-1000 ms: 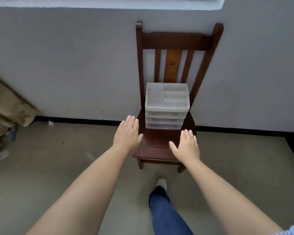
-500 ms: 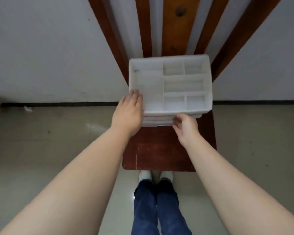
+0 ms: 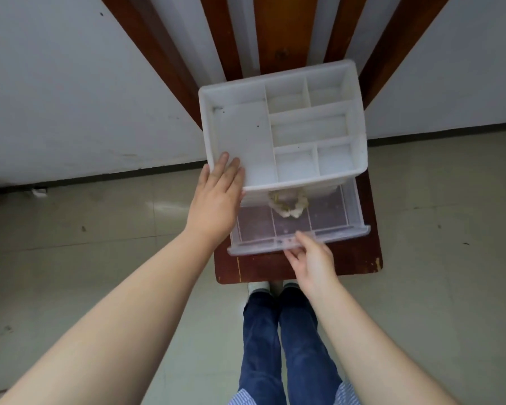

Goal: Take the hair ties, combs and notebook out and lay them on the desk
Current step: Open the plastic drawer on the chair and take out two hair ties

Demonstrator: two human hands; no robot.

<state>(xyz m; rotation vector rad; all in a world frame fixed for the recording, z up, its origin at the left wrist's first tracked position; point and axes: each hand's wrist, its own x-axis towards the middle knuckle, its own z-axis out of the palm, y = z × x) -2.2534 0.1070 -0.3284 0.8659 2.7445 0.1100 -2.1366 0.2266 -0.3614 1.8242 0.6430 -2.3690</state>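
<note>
A white plastic organiser (image 3: 357, 118) with empty top compartments stands on a dark wooden chair (image 3: 298, 267). Its clear top drawer (image 3: 333, 232) is pulled out towards me. A cream ruffled hair tie (image 3: 288, 203) lies in the drawer, partly under the organiser's front edge. My left hand (image 3: 216, 200) rests flat against the organiser's front left corner, fingers together. My right hand (image 3: 313, 260) pinches the drawer's front lip near its middle. No combs or notebook are visible.
The chair stands against a white wall (image 3: 85, 97) with a dark skirting line. Pale floor tiles (image 3: 100, 235) surround it. My legs in blue jeans (image 3: 275, 346) and light shoes stand just before the chair's front edge. Small clutter lies at the far left.
I stepped up to the chair and leaned over it. My left hand settled on the organiser's corner while my right hand gripped the drawer front and slid it out, showing the hair tie.
</note>
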